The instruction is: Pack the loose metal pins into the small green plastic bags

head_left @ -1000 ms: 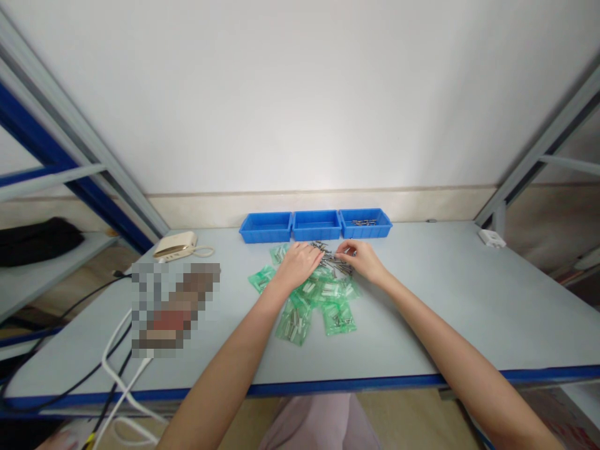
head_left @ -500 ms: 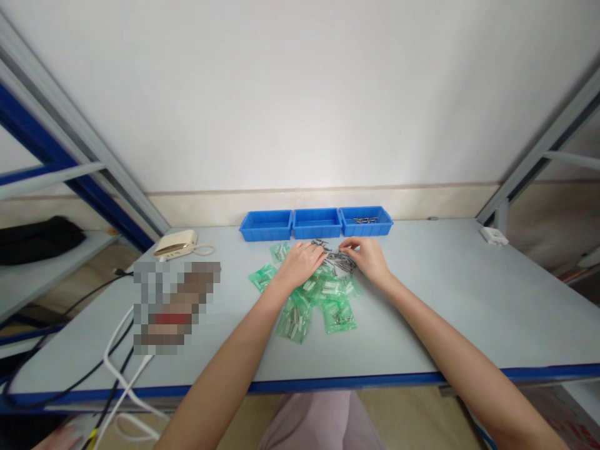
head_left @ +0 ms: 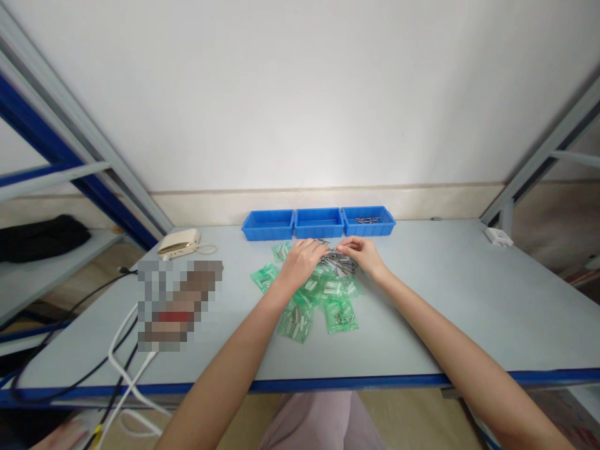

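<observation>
A pile of thin metal pins or screws (head_left: 344,265) lies on the table between my hands. My left hand (head_left: 304,261) is palm down at the pile's left edge, its fingers bent together with their tips by the pieces; whatever they hold is hidden. From the right, my right hand (head_left: 368,255) reaches over the pile with thumb and forefinger pinched close together. Anything in that pinch is too small to name. Several green clear bags (head_left: 296,320) with metal and white pieces inside lie in front of and left of the pile.
Behind the pile stand three blue bins in a row: a left bin (head_left: 268,233), a middle bin (head_left: 319,232) and a right bin (head_left: 370,229) containing metal pieces. On the left are a cream box (head_left: 179,244), a blurred-out object (head_left: 180,306) and cables (head_left: 122,369). A white block (head_left: 498,237) sits far right.
My right hand has shifted slightly left, closer to my left hand. My left hand's fingers have moved a little over the pile. The view has shifted slightly.
</observation>
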`<action>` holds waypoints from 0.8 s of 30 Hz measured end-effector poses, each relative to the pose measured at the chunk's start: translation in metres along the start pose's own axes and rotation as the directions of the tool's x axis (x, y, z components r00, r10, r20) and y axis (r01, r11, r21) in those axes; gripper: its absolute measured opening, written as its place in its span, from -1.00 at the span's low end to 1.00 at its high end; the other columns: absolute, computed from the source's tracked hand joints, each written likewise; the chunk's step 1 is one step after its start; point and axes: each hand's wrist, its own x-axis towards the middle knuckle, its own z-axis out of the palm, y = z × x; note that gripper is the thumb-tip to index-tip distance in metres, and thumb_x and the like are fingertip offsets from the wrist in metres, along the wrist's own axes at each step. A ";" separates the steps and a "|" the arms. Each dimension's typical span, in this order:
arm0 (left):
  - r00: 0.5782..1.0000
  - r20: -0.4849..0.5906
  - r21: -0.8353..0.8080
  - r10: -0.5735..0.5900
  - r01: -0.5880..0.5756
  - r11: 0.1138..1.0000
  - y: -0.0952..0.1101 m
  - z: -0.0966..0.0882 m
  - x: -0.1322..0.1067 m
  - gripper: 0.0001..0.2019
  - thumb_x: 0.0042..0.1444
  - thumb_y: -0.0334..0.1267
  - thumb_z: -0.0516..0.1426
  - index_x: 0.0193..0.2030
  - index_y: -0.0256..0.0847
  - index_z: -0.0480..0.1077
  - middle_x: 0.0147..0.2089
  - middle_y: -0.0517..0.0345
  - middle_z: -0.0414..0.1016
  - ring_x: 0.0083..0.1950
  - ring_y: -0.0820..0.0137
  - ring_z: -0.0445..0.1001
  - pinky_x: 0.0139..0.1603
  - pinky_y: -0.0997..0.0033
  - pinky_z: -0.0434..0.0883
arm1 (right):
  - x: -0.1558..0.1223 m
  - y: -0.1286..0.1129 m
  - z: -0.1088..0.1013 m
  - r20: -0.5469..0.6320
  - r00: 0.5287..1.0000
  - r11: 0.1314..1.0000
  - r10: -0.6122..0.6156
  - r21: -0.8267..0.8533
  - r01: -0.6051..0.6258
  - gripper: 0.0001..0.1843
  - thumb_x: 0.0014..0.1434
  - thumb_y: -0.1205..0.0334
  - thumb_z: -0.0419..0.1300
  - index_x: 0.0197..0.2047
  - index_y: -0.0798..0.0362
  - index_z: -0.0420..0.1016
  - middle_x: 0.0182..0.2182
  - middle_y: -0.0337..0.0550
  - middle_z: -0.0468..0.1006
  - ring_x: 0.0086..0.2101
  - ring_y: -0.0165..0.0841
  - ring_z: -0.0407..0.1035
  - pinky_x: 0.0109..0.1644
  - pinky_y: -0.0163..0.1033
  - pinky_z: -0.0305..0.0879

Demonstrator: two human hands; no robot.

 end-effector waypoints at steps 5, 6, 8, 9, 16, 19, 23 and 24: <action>1.000 -0.012 0.028 0.010 -0.009 1.000 0.000 -0.003 0.001 -0.73 0.32 -0.27 -0.12 -0.24 -0.23 0.38 -0.34 0.11 0.48 -0.23 0.32 0.38 -0.21 0.31 0.19 | -0.010 -0.018 -0.006 0.065 0.976 0.879 -0.209 -0.424 0.217 -0.83 0.11 0.13 0.18 -0.35 0.03 0.53 -0.37 -0.16 0.60 -0.35 -0.35 0.43 -0.18 -0.23 0.24; 1.000 -0.008 0.029 0.013 -0.012 1.000 0.001 -0.003 0.002 -0.72 0.32 -0.27 -0.12 -0.25 -0.23 0.38 -0.35 0.11 0.47 -0.23 0.32 0.39 -0.21 0.31 0.19 | -0.012 -0.022 -0.007 0.091 0.967 0.815 -0.240 -0.522 0.251 -0.84 0.14 0.16 0.16 -0.32 0.02 0.54 -0.35 -0.16 0.60 -0.33 -0.34 0.43 -0.15 -0.22 0.21; 1.000 0.004 0.027 0.010 -0.011 1.000 0.001 -0.001 0.002 -0.72 0.32 -0.26 -0.12 -0.25 -0.23 0.37 -0.35 0.11 0.47 -0.23 0.32 0.39 -0.21 0.31 0.20 | -0.016 -0.027 -0.007 0.128 0.953 0.688 -0.275 -0.666 0.288 -0.82 0.19 0.19 0.12 -0.28 0.00 0.55 -0.32 -0.14 0.60 -0.28 -0.31 0.43 -0.11 -0.20 0.14; 1.000 0.008 0.024 0.008 -0.008 1.000 0.001 0.000 0.002 -0.73 0.32 -0.25 -0.12 -0.25 -0.24 0.37 -0.35 0.11 0.47 -0.23 0.32 0.39 -0.21 0.31 0.20 | -0.017 -0.029 -0.008 0.137 0.949 0.641 -0.284 -0.709 0.294 -0.81 0.20 0.20 0.11 -0.26 0.00 0.55 -0.31 -0.13 0.60 -0.27 -0.30 0.43 -0.11 -0.20 0.11; 1.000 -0.007 0.009 0.018 -0.018 1.000 -0.001 0.000 0.000 -0.74 0.32 -0.25 -0.10 -0.22 -0.23 0.37 -0.36 0.11 0.47 -0.22 0.33 0.39 -0.21 0.33 0.20 | -0.014 -0.028 -0.009 0.180 0.944 0.608 -0.278 -0.728 0.318 -0.77 0.24 0.15 0.08 -0.26 -0.01 0.55 -0.30 -0.16 0.60 -0.28 -0.32 0.38 -0.16 -0.22 0.01; 1.000 -0.001 0.030 0.021 -0.021 0.999 -0.002 0.000 0.000 -0.70 0.32 -0.23 -0.12 -0.29 -0.24 0.37 -0.38 0.11 0.46 -0.24 0.33 0.38 -0.23 0.32 0.19 | -0.015 -0.030 -0.010 0.218 0.933 0.595 -0.288 -0.723 0.352 -0.77 0.23 0.10 0.08 -0.25 -0.01 0.54 -0.29 -0.16 0.60 -0.29 -0.32 0.38 -0.14 -0.20 -0.02; 0.999 -0.007 0.048 0.031 -0.031 0.998 -0.002 0.003 0.000 -0.69 0.32 -0.23 -0.13 -0.31 -0.25 0.37 -0.39 0.13 0.46 -0.27 0.34 0.39 -0.22 0.33 0.19 | -0.016 -0.031 -0.010 0.231 0.916 0.538 -0.327 -0.752 0.381 -0.76 0.24 0.10 0.08 -0.28 0.00 0.53 -0.31 -0.17 0.60 -0.29 -0.32 0.37 -0.16 -0.19 -0.05; 0.999 -0.020 0.047 0.038 -0.037 0.998 -0.002 0.003 0.001 -0.70 0.32 -0.22 -0.12 -0.28 -0.25 0.37 -0.38 0.13 0.47 -0.26 0.35 0.39 -0.22 0.34 0.20 | -0.016 -0.031 -0.010 0.230 0.913 0.525 -0.337 -0.759 0.385 -0.76 0.24 0.11 0.08 -0.29 0.00 0.53 -0.32 -0.18 0.60 -0.29 -0.31 0.37 -0.17 -0.19 -0.06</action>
